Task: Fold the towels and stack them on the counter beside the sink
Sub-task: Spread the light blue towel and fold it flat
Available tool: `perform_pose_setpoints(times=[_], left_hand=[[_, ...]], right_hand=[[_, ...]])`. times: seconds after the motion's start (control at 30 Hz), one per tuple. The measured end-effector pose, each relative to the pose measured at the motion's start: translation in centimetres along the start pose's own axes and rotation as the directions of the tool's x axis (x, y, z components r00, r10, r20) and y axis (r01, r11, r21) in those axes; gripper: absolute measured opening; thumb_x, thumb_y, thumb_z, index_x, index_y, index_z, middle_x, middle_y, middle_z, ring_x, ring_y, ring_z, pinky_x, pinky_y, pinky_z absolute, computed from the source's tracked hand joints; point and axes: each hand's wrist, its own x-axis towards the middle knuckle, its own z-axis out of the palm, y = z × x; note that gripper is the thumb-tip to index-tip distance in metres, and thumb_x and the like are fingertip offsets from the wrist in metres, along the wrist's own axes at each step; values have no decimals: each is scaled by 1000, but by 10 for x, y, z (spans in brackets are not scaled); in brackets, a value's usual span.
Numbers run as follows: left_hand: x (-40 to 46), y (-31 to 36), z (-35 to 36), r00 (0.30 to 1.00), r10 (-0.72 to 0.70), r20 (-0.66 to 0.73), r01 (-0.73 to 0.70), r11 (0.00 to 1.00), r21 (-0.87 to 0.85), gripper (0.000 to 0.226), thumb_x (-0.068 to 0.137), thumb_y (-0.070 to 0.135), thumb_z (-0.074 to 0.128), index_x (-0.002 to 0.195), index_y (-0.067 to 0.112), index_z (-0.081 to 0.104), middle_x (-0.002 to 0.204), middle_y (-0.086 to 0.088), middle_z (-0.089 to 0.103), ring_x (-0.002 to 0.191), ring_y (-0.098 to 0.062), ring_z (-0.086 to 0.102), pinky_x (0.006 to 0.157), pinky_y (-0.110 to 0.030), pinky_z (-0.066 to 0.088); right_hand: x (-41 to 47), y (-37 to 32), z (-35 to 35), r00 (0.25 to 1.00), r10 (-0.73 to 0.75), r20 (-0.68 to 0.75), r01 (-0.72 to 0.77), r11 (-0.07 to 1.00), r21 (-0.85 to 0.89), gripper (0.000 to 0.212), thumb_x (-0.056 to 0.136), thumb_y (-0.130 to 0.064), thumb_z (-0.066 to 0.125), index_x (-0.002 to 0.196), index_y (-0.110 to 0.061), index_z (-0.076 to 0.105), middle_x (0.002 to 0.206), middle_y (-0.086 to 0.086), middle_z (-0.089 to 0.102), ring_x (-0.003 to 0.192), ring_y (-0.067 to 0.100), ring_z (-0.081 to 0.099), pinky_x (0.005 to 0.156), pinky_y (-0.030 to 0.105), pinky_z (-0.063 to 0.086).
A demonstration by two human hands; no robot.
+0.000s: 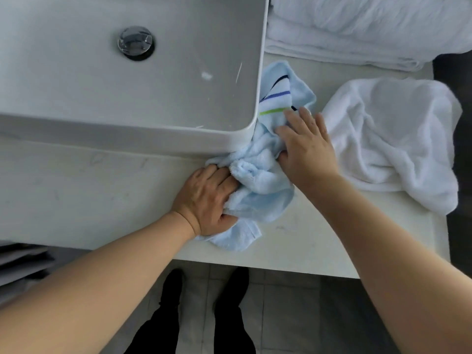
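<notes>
Sink: white rectangular basin (178, 103) with a chrome drain (136, 43) at its middle.
Table: pale marbled top (76, 190) under and in front of the sink.
Floor: grey tiles (293, 307) below the table's front edge.

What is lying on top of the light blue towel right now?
Both hands rest on the crumpled light blue towel: the left hand grips its near folds, the right hand grips it near the striped band. The cloth beneath the palms is hidden. The sink corner overlaps its left edge.
</notes>
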Motion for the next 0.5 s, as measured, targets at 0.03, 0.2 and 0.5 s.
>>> perform_pose_setpoints(times=[0.03, 0.2, 0.5], left_hand=[[0, 0, 1, 1000, -8, 1, 8, 1000, 0, 45, 73, 39, 56, 113, 18, 50, 94, -8, 66, 81, -33, 57, 72, -38, 49], [-1, 1, 3, 998, -57, 2, 57, 998, -22, 47, 73, 39, 58, 115, 17, 53, 97, -8, 67, 85, -32, 59, 75, -39, 50], [-27, -26, -12, 998, -45, 48, 45, 999, -15, 51, 84, 43, 50, 120, 8, 63, 107, -13, 69, 94, -34, 64, 84, -44, 50]], right_hand=[[6, 2, -3, 999, -5, 43, 4, 1000, 10, 29, 81, -14, 60, 110, -10, 65, 134, 12, 55, 132, 36, 43, 119, 50, 15], [0, -19, -5, 999, -35, -2, 35, 998, -42, 8, 75, -8, 57, 82, -6, 61, 83, 13, 62, 81, 36, 59, 107, 51, 34], [-59, -89, -5, 979, 149, 140, -128, 980, -152, 14, 86, -17, 54, 83, -15, 40, 81, 3, 45, 85, 32, 53, 84, 38, 30]])
